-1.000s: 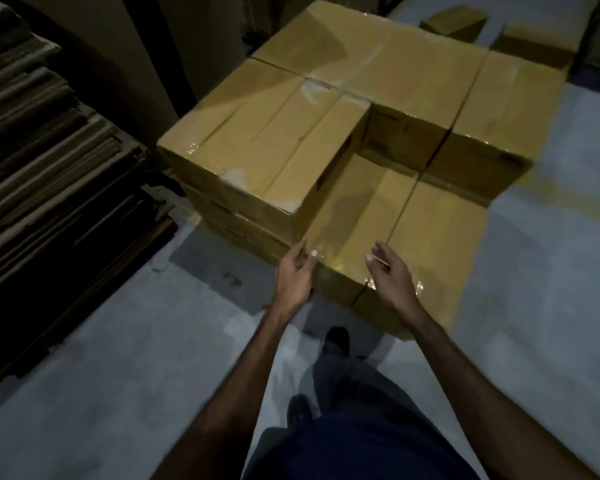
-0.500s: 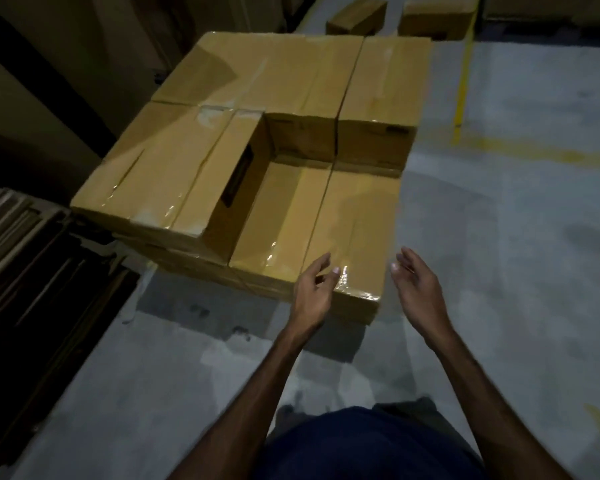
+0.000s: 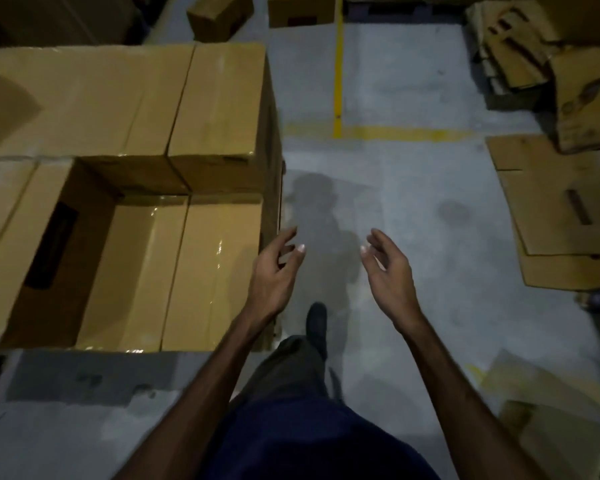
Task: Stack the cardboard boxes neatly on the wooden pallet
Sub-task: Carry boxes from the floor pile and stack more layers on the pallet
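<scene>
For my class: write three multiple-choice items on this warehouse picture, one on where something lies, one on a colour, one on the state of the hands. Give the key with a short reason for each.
1. Where is the stack of cardboard boxes relative to the person?
A. on the person's left
B. on the person's right
C. behind the flattened cardboard

2. What colour is the floor line?
A. red
B. yellow
C. white

3. What are the left hand and right hand doing?
A. both gripping a box
B. one pressing a lid
C. both held open, holding nothing

Key: A, the stack fills the left of the view; B, the painted stripe is yellow; C, the fingers are spread over bare floor.
</scene>
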`<state>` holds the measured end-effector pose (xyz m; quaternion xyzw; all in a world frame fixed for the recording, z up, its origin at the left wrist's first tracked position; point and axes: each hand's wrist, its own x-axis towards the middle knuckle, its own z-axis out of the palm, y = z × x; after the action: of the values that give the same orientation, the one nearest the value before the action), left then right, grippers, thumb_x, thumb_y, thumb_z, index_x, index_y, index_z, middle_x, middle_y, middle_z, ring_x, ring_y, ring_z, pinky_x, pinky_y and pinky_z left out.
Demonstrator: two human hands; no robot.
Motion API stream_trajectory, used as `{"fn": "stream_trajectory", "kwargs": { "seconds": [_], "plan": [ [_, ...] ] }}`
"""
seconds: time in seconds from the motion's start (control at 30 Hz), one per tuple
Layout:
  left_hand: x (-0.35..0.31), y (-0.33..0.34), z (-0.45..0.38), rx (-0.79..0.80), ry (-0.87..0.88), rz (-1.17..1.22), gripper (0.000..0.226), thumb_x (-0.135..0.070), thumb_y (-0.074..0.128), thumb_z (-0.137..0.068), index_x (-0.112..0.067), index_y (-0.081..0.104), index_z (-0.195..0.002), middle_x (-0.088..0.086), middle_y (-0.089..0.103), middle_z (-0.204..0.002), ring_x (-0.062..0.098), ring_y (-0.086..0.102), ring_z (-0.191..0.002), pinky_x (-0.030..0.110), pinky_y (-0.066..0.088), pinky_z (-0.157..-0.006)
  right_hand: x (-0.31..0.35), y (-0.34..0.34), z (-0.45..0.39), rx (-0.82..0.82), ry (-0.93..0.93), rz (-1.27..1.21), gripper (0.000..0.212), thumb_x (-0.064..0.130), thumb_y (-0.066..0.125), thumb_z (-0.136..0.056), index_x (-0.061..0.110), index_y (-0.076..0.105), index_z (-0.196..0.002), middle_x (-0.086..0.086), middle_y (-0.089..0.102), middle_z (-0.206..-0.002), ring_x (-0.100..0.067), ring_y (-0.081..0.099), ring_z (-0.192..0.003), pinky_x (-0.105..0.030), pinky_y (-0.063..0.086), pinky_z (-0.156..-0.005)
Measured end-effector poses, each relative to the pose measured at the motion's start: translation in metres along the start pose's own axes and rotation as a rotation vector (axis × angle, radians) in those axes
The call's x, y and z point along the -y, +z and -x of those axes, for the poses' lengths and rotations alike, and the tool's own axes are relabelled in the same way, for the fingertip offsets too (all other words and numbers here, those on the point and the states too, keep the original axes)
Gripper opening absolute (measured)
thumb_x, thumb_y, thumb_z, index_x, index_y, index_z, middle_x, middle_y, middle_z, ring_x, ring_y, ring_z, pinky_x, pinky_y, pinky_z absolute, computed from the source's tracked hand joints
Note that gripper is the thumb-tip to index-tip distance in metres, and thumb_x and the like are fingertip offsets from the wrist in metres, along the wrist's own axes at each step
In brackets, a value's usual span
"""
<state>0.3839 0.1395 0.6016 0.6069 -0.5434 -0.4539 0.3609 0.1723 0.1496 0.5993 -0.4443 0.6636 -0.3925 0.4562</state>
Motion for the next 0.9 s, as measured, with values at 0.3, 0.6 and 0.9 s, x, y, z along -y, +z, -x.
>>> {"fn": "stream_trajectory", "kwargs": {
  "seconds": [0.3,0.6,0.9],
  "plan": [
    [-0.067,0.063,-0.272,0.063,0.111,-0.02,0.053,-0.038,0.057,-0.108,-0.023,0.046,-0.158,-0.004,0.049,-0.16,0.009,0.053,-0.136,0.02,0.047,-0.1,0.069,-0.049,-0.25,-0.121,-0.041,0.033,0.053,0.03,0.061,-0.106,0.018,0.048,-0.156,0.002,0.055,-0.153,-0.011,0.053,-0.139,-0.024,0.043,-0.11],
    [-0.148,0.067,-0.515,0.02,0.151,-0.047,0.054,-0.044,0.058,-0.107,-0.024,0.05,-0.156,-0.007,0.053,-0.157,0.007,0.056,-0.133,0.031,0.051,-0.104,0.155,-0.067,-0.482,-0.101,-0.069,-0.039,0.052,0.026,0.061,-0.106,0.017,0.048,-0.156,0.001,0.057,-0.151,-0.01,0.053,-0.138,-0.001,0.043,-0.094],
    [-0.193,0.1,-0.764,-0.157,0.046,-0.073,0.051,-0.035,0.057,-0.108,-0.022,0.049,-0.157,-0.007,0.052,-0.158,0.007,0.055,-0.132,0.009,0.042,-0.089,0.211,-0.073,-0.784,0.06,-0.118,-0.072,0.049,0.024,0.063,-0.105,0.013,0.052,-0.151,-0.003,0.061,-0.147,-0.013,0.058,-0.133,-0.032,0.046,-0.113]
  ]
}}
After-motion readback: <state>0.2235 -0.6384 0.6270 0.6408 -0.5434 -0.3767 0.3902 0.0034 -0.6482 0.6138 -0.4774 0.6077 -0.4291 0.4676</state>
